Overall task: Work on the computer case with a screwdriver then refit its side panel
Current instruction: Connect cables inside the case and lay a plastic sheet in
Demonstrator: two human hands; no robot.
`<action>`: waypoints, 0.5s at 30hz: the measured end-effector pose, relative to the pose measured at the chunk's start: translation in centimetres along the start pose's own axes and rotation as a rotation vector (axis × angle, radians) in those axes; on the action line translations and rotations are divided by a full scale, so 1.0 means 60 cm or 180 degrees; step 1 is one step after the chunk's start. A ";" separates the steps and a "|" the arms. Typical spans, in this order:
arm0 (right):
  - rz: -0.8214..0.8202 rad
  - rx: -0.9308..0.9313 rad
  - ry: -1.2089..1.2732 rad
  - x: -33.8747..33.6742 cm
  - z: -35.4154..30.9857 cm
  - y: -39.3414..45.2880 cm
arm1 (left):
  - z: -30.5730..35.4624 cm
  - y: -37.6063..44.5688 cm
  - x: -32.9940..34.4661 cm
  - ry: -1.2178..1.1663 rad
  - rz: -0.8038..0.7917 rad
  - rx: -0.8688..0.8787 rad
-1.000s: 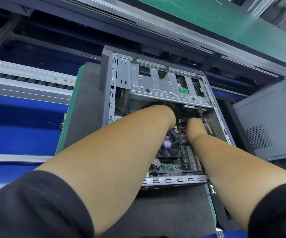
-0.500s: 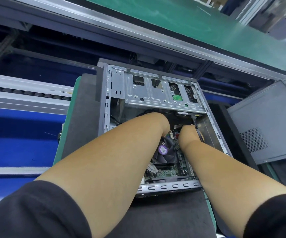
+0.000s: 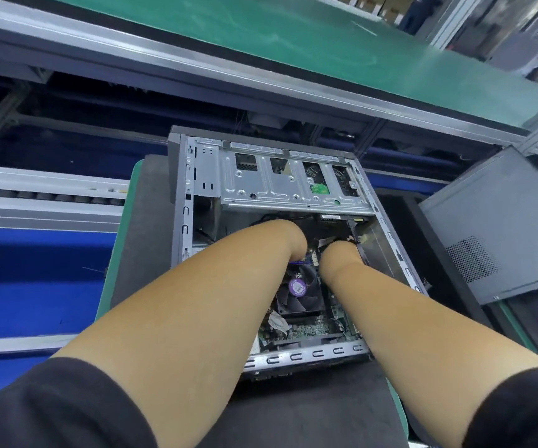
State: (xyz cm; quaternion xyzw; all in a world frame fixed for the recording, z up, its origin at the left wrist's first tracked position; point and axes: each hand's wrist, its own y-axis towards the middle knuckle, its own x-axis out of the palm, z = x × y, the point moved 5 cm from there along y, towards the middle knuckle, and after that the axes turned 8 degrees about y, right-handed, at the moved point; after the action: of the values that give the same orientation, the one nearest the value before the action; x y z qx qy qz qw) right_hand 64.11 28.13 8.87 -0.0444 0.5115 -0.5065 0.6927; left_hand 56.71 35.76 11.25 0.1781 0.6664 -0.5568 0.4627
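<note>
Your view has tilted down since a second ago, so the computer case (image 3: 274, 253) sits lower in it, while both your arms reach just as deep into it as they did. It lies open on its side on the dark mat (image 3: 145, 253) of the table, with its side panel (image 3: 500, 227) off and propped just to the right, so you are in the first step, the work inside the case. Your left hand (image 3: 293, 237) and right hand (image 3: 342, 252) meet beneath the silver drive cage (image 3: 287, 185), just beyond the CPU fan (image 3: 298, 291). Both sets of fingers are curled out of sight, so you cannot tell how far open they are or whether either holds the screwdriver. Next, I judge, you finish at that spot, draw both arms clear of the cables, then lift the panel.
</note>
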 end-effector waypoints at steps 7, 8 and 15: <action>0.0405 -0.0449 0.0845 -0.038 -0.020 -0.043 | 0.004 -0.010 -0.003 0.0192 0.0224 0.0090; 0.0587 -0.0501 0.1188 -0.047 -0.018 -0.056 | 0.002 -0.015 -0.004 0.0105 0.0289 0.0064; 0.1853 -0.1336 0.2263 -0.072 0.041 -0.134 | -0.001 -0.046 -0.019 -0.1117 0.1138 -0.0179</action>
State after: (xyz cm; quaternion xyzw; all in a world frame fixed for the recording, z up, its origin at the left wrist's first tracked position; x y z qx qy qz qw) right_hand 60.85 26.35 17.59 0.1371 0.7978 -0.1624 0.5643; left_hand 55.18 35.25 13.80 0.1807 0.5490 -0.4698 0.6673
